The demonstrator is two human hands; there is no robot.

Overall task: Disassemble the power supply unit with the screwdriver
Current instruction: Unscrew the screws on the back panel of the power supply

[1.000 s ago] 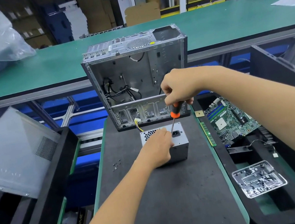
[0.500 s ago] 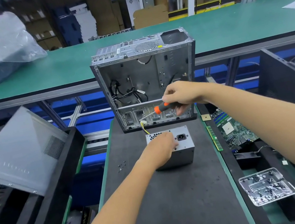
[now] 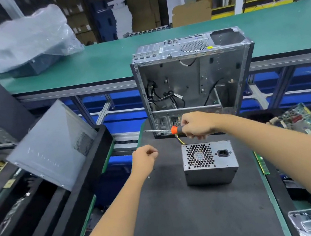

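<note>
The left hand (image 3: 144,158) had left the power supply unit (image 3: 210,163), fingers curled, perhaps pinching something small. The right hand (image 3: 197,124) gripped the screwdriver (image 3: 170,130) level, tip leftward.

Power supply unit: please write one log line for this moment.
power supply unit: on mat, untouched | right hand: holds screwdriver | left hand: curled, away

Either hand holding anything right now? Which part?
Right hand grips the screwdriver by its handle, shaft pointing left. Left hand is curled; whether it pinches anything cannot be told.
</note>
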